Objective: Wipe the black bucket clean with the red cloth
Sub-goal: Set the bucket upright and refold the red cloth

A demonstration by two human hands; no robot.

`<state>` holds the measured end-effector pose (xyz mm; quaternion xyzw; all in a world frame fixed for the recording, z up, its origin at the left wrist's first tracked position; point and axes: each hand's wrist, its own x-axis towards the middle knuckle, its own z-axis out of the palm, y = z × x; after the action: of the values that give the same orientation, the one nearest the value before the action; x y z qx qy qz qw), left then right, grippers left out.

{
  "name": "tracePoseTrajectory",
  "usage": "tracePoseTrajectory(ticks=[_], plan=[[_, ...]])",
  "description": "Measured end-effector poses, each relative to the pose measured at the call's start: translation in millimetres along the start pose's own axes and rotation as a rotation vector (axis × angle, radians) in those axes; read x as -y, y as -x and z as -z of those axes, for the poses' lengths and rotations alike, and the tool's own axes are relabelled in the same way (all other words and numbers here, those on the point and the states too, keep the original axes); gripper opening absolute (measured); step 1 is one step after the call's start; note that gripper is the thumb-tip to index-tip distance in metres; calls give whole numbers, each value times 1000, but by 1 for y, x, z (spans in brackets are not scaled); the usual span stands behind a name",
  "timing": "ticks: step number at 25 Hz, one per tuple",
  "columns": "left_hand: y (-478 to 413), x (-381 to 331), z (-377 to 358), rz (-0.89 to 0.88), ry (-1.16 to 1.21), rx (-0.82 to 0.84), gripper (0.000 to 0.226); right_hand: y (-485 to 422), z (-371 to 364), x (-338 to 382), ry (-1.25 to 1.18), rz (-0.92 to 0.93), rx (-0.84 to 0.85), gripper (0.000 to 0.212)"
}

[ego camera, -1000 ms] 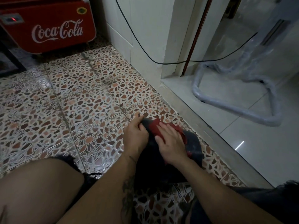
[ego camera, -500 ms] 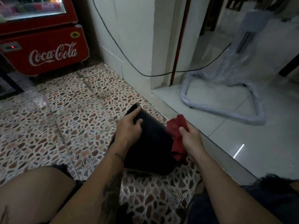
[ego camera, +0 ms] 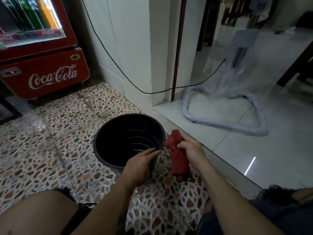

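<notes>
Both hands are at work low in the middle of the view. The left hand (ego camera: 140, 165) grips the near rim of the black bucket (ego camera: 122, 141), with the thumb over the lip on the inside and the fingers wrapped down the outer wall. The right hand (ego camera: 193, 155) is closed around the red cloth (ego camera: 177, 160), which is bunched into a loose wad. One end of the wad pokes up above the fingers and the rest hangs down below the palm. The cloth is just beside the bucket's right side, outside it; whether it touches the rim cannot be told.

The bucket stands upright on the patterned floor (ego camera: 50, 141), its round mouth facing up and the ridged rings of its inner wall showing. It sits close to the raised step (ego camera: 211, 160) where the pebble-pattern tiles give way to pale glossy tiles (ego camera: 262, 150).

Behind and to the left stands a red drinks fridge (ego camera: 45, 73) with bottles lit behind its glass door. A black cable (ego camera: 118, 70) sags across the white wall corner (ego camera: 135, 48) towards a plastic-wrapped metal stand (ego camera: 227, 122) on the pale tiles. The person's bare left knee (ego camera: 33, 212) and right leg (ego camera: 279, 212) in dark frayed shorts frame the bottom edge.
</notes>
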<state>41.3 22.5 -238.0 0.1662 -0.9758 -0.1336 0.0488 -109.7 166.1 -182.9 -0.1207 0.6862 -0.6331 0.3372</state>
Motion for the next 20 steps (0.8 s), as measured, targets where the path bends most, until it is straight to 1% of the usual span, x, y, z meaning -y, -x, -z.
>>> tracePoseTrajectory(ticks=[1,3,5,8,10,12,13,14,16,17,20], plan=[[2,-2,-4,2,40,4,62,1,-2,2,17,12,22,31],[8,-4,-10,53,217,-39,59,4,-5,4,52,39,53,34],[9,-9,-7,172,432,-134,54,5,-9,3,132,42,46,40],[-4,-14,8,301,600,-307,33,9,-17,-3,360,128,-28,40],[-9,-19,16,330,709,-329,35,13,-23,-6,420,203,-81,39],[-9,-23,19,327,782,-301,47,15,-25,-7,395,248,-82,41],[-7,-24,20,316,778,-282,51,15,-26,-7,368,258,-76,42],[-7,-25,21,294,747,-270,48,15,-27,-6,344,260,-72,45],[-7,-27,24,229,623,-285,24,14,-27,-4,353,253,-65,51],[-7,-28,27,205,569,-294,14,15,-26,-2,396,261,-57,54],[-4,-33,35,167,526,-282,10,15,-20,-2,648,255,11,74]])
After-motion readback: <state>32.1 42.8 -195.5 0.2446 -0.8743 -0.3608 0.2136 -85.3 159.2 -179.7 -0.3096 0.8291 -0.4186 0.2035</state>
